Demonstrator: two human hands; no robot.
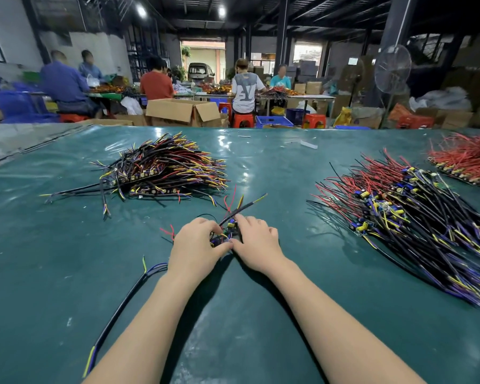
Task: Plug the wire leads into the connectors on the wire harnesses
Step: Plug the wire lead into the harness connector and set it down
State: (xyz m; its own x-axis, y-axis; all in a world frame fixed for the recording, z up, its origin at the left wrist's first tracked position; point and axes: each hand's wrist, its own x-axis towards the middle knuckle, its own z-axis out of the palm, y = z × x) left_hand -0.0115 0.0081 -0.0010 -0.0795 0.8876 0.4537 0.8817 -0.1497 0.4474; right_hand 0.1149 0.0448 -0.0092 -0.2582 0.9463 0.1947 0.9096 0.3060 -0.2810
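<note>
Both hands are working one harness at the middle of the green table.
The left hand and right hand are pinching the small harness connector between curled fingertips, its black lead sticking out up-right. A lead going in crooked is risking a bent pin or half seat (the contact itself is hidden). Open mat is lying all round; the left pile and right pile are sitting well apart, while the loose cable beside the left forearm is inviting a snag.

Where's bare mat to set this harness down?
Bare mat between the left pile and right pile. Also left of the black cable. Crowded: loose leads around the left hand and right hand; red pile and right pile fill the right side.
</note>
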